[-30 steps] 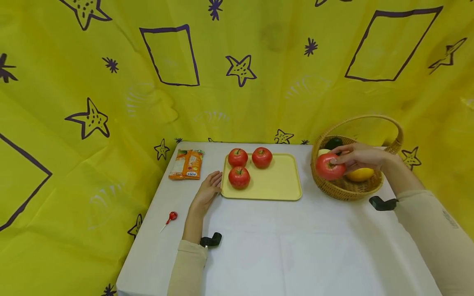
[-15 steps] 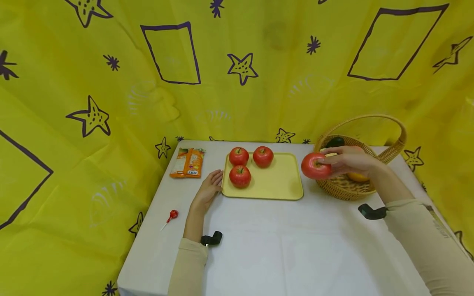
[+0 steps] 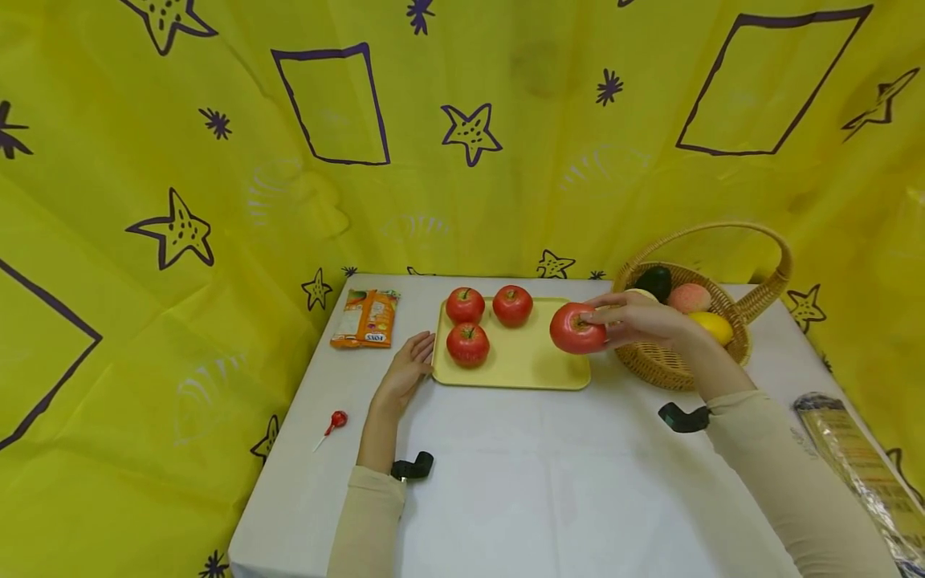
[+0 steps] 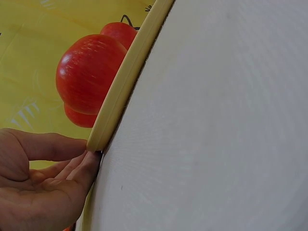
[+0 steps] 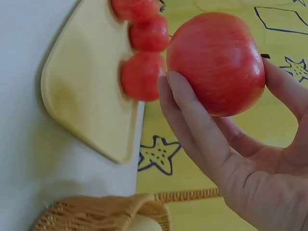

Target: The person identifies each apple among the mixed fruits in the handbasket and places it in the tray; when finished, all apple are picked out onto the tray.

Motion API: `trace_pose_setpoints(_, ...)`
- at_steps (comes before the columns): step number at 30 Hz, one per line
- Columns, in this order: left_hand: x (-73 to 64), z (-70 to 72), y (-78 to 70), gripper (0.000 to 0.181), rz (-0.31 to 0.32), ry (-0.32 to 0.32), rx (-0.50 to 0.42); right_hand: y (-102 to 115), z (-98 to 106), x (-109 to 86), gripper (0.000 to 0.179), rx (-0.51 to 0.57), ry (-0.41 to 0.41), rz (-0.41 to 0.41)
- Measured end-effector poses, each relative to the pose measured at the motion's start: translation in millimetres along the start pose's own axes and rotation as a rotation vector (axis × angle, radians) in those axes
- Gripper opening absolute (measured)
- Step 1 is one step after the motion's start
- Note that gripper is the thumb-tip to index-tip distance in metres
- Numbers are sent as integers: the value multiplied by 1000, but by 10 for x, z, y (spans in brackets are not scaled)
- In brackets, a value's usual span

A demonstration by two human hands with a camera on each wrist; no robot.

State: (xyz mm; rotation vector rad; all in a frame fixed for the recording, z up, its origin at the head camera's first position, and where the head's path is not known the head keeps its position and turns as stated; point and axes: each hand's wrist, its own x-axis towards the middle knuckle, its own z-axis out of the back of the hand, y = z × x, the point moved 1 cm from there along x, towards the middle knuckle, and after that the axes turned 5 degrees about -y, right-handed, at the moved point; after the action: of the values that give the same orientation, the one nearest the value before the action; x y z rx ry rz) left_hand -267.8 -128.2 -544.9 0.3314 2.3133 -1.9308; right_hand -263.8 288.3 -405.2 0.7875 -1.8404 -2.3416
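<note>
In the head view my right hand (image 3: 643, 319) holds a red apple (image 3: 571, 331) in the air over the right part of a pale yellow tray (image 3: 520, 363). The right wrist view has thumb and fingers around this apple (image 5: 216, 65). On the tray's left half sit three more red apples, one at the back left (image 3: 465, 305), one at the back middle (image 3: 512, 306) and one in front (image 3: 468, 345). At the tray's left edge, my left hand (image 3: 406, 371) pinches the rim (image 4: 115, 103), thumb on one side and fingers against the other.
A wicker basket (image 3: 654, 369) with a tall handle stands right of the tray. It holds a dark green fruit (image 3: 654, 282), a peach (image 3: 690, 298) and a yellow fruit (image 3: 714, 327). An orange packet (image 3: 365, 319) and a red lollipop (image 3: 337, 420) lie left. A clear-wrapped package (image 3: 853, 466) lies far right.
My right hand has carried the apple leftward from above the basket to above the tray. The left hand and the three tray apples have kept their places.
</note>
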Motion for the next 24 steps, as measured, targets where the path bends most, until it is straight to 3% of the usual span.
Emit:
trace_pose_setpoints(17, 12, -2, 8, 81, -5, 5, -3, -63, -377, 359, 53, 95, -34, -68)
trace_pose_setpoints(24, 7, -1, 13, 81, -7, 14, 1, -167, -519, 552, 57, 122, -89, -97)
